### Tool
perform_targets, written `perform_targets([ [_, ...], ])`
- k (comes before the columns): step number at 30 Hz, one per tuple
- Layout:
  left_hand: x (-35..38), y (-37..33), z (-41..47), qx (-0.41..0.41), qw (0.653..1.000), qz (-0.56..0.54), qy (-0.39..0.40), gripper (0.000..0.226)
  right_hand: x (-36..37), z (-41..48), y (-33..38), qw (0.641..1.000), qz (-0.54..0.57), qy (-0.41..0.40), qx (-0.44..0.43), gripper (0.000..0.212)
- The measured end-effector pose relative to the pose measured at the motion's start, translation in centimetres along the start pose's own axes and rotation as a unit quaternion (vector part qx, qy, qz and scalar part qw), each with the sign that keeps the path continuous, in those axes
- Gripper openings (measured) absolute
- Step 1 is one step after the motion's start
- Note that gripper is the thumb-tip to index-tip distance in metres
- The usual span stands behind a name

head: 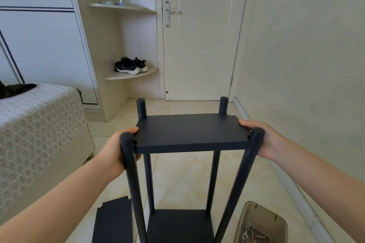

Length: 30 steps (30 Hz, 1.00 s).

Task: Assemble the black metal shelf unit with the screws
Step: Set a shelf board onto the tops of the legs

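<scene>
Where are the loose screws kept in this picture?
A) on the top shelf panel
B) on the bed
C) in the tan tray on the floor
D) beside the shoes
C: the screws lie in the tan tray on the floor, right of the shelf unit.
</scene>
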<state>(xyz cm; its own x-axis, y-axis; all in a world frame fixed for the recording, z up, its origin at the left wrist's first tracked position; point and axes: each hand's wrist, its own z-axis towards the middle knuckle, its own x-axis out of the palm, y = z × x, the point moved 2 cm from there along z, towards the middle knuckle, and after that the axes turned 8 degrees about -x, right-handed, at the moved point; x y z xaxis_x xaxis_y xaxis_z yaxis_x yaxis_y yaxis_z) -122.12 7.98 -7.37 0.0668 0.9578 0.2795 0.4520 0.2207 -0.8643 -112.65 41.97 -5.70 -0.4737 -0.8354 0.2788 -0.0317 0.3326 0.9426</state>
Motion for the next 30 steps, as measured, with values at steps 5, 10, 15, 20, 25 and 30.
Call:
perform_targets([
  [5,0.2,0.8,-0.5,-0.037,0.999,-0.028,0.001,0.023,0.2,0.0,-0.8,1.000,0.007,-0.011,0.009,0.030],
  [10,0.1,1.4,-0.2,-0.045,0.999,-0.013,-0.010,0.020,0.1,-0.1,-1.5,1.000,0.015,-0.010,0.018,0.031],
  [15,-0.4,2.2,0.3,-0.048,0.999,0.002,-0.016,0.015,0.0,0.0,-2.4,0.999,0.017,-0.010,0.044,0.028],
  [20,-1.1,3.6,0.8,-0.068,0.998,0.009,-0.016,0.017,-0.2,0.2,-3.9,0.998,0.016,-0.013,0.060,0.022],
  [25,-1.7,5.0,0.9,-0.084,0.996,0.009,-0.023,0.015,-0.6,0.5,-5.6,0.997,0.006,-0.029,0.065,0.025],
  [30,-1.9,5.2,1.0,-0.093,0.995,0.006,-0.033,0.016,-0.8,0.9,-7.0,0.997,-0.007,-0.036,0.061,0.019],
])
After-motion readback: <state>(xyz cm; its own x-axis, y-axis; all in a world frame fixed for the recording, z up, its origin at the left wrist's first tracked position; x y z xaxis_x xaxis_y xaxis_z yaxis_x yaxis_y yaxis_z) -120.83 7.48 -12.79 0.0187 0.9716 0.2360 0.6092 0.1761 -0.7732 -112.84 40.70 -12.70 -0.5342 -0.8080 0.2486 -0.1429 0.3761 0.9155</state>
